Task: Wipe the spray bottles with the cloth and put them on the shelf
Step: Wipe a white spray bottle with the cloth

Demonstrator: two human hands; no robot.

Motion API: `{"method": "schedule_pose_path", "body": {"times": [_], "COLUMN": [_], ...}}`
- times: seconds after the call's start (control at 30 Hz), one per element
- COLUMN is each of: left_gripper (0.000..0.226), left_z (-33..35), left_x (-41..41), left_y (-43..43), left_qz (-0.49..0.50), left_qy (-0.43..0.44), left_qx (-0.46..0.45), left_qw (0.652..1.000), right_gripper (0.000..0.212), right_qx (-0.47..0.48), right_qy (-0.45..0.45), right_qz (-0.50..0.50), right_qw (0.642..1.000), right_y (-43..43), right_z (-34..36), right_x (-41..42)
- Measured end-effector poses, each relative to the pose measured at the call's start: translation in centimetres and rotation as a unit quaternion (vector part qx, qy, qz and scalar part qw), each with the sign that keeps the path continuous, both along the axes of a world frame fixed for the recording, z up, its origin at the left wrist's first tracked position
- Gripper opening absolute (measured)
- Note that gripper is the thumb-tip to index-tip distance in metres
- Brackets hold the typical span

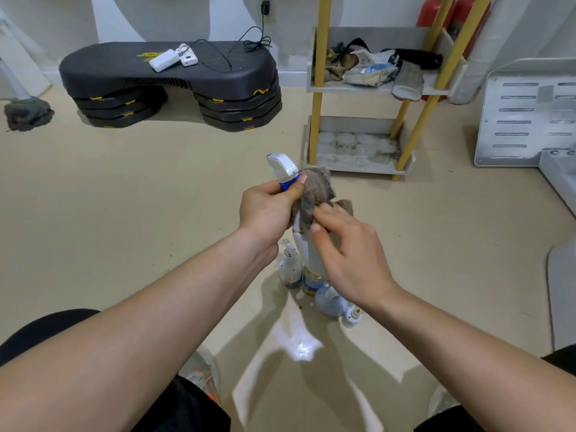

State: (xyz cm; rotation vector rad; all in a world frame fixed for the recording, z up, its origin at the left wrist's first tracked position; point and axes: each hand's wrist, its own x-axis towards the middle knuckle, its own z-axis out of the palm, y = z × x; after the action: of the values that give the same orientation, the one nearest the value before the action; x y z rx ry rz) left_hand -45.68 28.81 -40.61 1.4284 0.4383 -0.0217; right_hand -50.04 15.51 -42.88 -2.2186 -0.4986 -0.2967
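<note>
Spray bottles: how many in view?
3 clearly: held bottle gripped by left hand; standing bottle on floor below; lying bottle beside it. More may be hidden.

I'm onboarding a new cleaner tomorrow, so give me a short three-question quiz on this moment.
1. True or false: the left hand grips the spray bottle at its neck.
2. Which hand pinches the cloth? A. left hand B. right hand
3. Fill in: the other bottles wait on the ____.
Key: 1 true; 2 B; 3 floor.
</note>
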Motion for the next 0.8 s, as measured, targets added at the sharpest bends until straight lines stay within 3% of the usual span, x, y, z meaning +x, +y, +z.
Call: {"method": "schedule_pose_path", "body": {"times": [0.13,0.2,0.3,0.4,0.5,0.67,0.73,0.8], "left_gripper": [0.019,0.020,0.019,0.016,0.015,0.015,0.014,0.012], "left_z": [0.2,0.2,0.3,0.5,0.6,0.1,0.1,0.5], "left_x": [-0.1,-0.1,0.1,0.1,-0.5,-0.5,-0.3,-0.2], "left_y": [0.5,0.8,0.9,0.5,-0.3,-0.3,0.2,0.7], "left_qz": [0.004,0.009,0.014,0.003,-0.020,-0.053,-0.067,-0.072], "left_qy": [0.003,0.001,-0.001,-0.007,-0.018,-0.018,-0.020,-0.026], "left_qx": [-0.002,0.001,0.013,0.014,0.003,0.037,0.037,0.039], "left_qw": [1.000,1.000,1.000,1.000,1.000,0.998,0.997,0.996], "right_gripper": [0.022,0.024,0.010,0.047,0.061,0.045,0.038,0.040], "right_qx": [-0.119,-0.104,0.032,0.092,0.042,-0.013,0.076,0.218], "right_qy": [-0.110,-0.126,-0.042,0.078,0.113,0.151,0.229,0.351], "right_qz": [0.026,0.039,-0.001,-0.030,0.011,0.054,0.046,0.018], "right_qw": [0.986,0.986,0.999,0.992,0.993,0.987,0.969,0.911], "right_y": [-1.0,-1.2,-1.1,-1.1,-0.5,-1.6,-2.4,-2.5], "right_z": [-1.8,-2.3,-1.9,-1.3,-0.9,-2.2,-3.3,-3.8], "right_x": [-0.1,0.2,0.7,1.2,1.6,2.1,2.3,2.6]}}
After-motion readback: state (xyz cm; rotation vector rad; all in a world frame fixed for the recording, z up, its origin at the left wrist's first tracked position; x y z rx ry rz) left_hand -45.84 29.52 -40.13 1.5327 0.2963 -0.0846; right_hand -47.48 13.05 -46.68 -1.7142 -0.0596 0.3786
